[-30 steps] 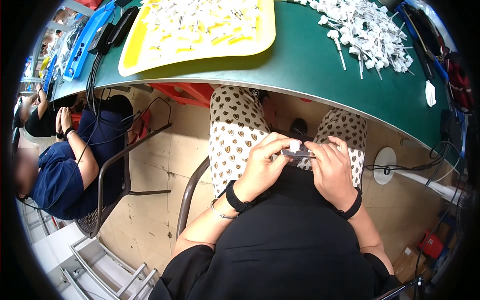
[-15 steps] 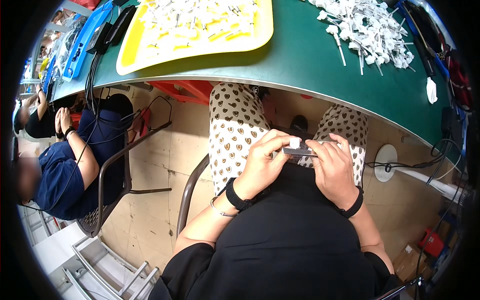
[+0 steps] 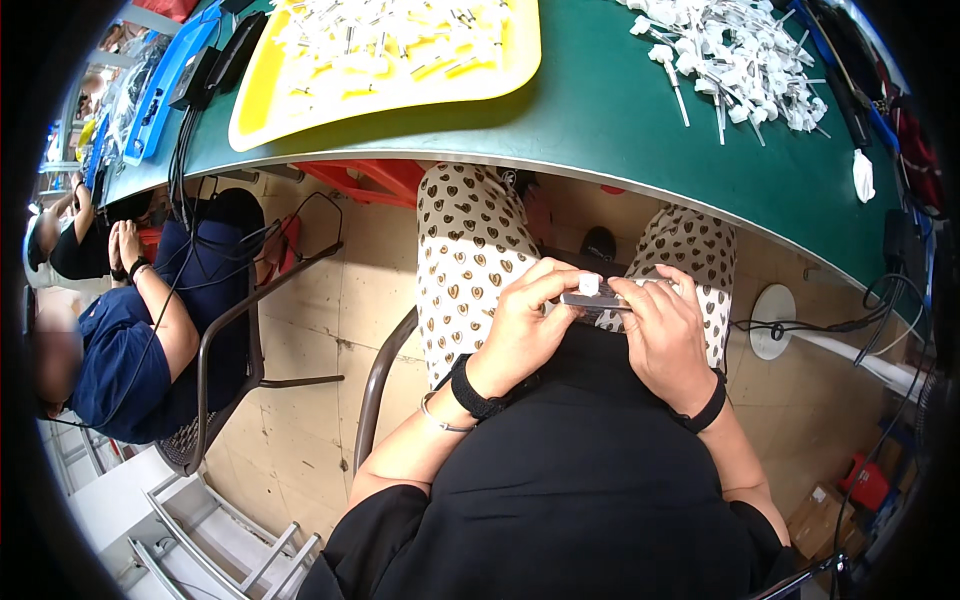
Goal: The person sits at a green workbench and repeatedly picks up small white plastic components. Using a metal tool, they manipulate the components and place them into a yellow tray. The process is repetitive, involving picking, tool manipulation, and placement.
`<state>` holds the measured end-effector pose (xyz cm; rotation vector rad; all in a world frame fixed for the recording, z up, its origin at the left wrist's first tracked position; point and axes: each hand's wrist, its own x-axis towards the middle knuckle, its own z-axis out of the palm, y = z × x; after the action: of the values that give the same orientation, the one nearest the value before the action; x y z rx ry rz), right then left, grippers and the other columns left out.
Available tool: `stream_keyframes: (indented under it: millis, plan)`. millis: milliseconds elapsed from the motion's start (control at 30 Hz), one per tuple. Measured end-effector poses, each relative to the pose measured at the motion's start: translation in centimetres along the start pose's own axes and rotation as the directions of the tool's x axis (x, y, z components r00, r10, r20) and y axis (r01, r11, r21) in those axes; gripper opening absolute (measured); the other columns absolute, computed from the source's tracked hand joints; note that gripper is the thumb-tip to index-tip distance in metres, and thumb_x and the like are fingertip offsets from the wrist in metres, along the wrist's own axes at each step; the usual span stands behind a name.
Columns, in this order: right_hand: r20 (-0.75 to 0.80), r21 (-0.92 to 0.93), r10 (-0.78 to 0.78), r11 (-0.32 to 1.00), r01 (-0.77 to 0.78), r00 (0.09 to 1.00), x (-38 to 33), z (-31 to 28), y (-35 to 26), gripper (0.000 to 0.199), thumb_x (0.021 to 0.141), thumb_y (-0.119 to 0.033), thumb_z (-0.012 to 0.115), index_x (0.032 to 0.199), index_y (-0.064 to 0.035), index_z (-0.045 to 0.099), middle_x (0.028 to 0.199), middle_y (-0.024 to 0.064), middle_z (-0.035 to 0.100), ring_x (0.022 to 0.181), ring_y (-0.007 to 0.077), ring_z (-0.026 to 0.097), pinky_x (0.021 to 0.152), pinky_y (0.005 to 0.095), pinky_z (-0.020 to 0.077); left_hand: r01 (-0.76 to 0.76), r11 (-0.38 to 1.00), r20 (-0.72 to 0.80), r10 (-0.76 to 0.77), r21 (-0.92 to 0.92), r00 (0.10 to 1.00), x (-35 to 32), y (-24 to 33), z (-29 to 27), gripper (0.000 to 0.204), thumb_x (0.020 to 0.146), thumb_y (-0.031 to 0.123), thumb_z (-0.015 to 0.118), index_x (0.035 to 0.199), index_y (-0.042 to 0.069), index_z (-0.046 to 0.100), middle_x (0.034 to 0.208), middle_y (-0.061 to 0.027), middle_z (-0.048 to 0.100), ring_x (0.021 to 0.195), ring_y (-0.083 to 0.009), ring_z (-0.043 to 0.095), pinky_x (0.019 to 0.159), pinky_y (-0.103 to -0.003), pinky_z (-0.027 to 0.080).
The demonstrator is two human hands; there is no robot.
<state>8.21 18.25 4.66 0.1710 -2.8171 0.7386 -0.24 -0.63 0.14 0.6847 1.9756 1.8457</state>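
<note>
Above my lap, my left hand [image 3: 528, 318] is closed, thumb and fingers pinching one end of a dark, flat, narrow bar [image 3: 592, 301]. A small white plastic piece [image 3: 590, 284] shows just above that bar, by my left fingertips. At the bar's other end, the fingers of my right hand [image 3: 662, 335] are bent and closed around it. What else sits between the right fingertips is too small to make out. On the table beyond lie a heap of white plastic pieces with thin metal stems [image 3: 735, 75] and more such pieces [image 3: 400, 45] in a yellow tray [image 3: 270, 125].
The green table [image 3: 640, 140] has its edge just past my knees. To the left, a person in dark blue [image 3: 130, 345] sits on a brown-framed chair [image 3: 205, 360]. Black cables [image 3: 180, 150] hang off the table. A white round disc [image 3: 772, 320] stands at the right.
Both hands hold nearly the same pose, still gripping the bar. The table and tray have shifted slightly in the picture.
</note>
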Motion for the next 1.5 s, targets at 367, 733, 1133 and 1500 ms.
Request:
stream_keyframes:
  millis: [367,733,1133,1500]
  plan:
    - [0.022,-0.008,-0.002,1.0,0.003,1.0,0.4,0.2,-0.4,0.034,0.084,0.003,0.071,0.117,-0.0016,0.069,0.086,0.011,0.066,0.084,0.0292,0.067,0.106,0.0503,0.047,0.029,0.995,-0.007,-0.03,-0.095,1.0,-0.6,-0.1,0.0,0.034,0.087,-0.016,0.061,0.116,-0.003,0.074,0.105,-0.0102,0.069,0.09,-0.016,0.069,0.076,-0.027,0.059]
    - [0.031,-0.056,-0.028,0.998,0.03,0.999,0.6,-0.4,-1.3,0.039,0.083,0.007,0.069,0.122,-0.0008,0.068,0.09,0.013,0.066,0.086,0.0312,0.065,0.106,0.0518,0.0465,0.002,0.992,-0.026,-0.005,-0.125,1.0,-0.9,-1.0,0.1,0.028,0.091,-0.013,0.064,0.115,-0.004,0.073,0.105,-0.0092,0.068,0.084,-0.017,0.069,0.073,-0.028,0.059]
    - [-0.018,-0.142,-0.044,0.989,0.041,0.999,0.7,-0.5,-0.5,0.044,0.08,0.004,0.074,0.124,-0.001,0.069,0.083,0.0094,0.061,0.079,0.0271,0.063,0.105,0.0518,0.0479,-0.089,0.996,-0.029,0.088,-0.015,0.996,-0.4,-0.8,-0.3,0.033,0.087,-0.015,0.062,0.114,-0.001,0.076,0.108,-0.0103,0.07,0.091,-0.0178,0.07,0.077,-0.028,0.061]
    - [-0.02,0.01,0.069,0.998,-0.068,0.997,0.1,0.2,0.5,0.032,0.093,-0.003,0.071,0.125,-0.0022,0.069,0.084,0.0102,0.067,0.079,0.0261,0.065,0.096,0.0435,0.0521,-0.017,0.997,0.12,0.025,-0.069,0.992,-1.0,-0.6,0.2,0.018,0.095,-0.003,0.071,0.113,-0.001,0.075,0.1,-0.0091,0.069,0.081,-0.0168,0.068,0.071,-0.029,0.057]
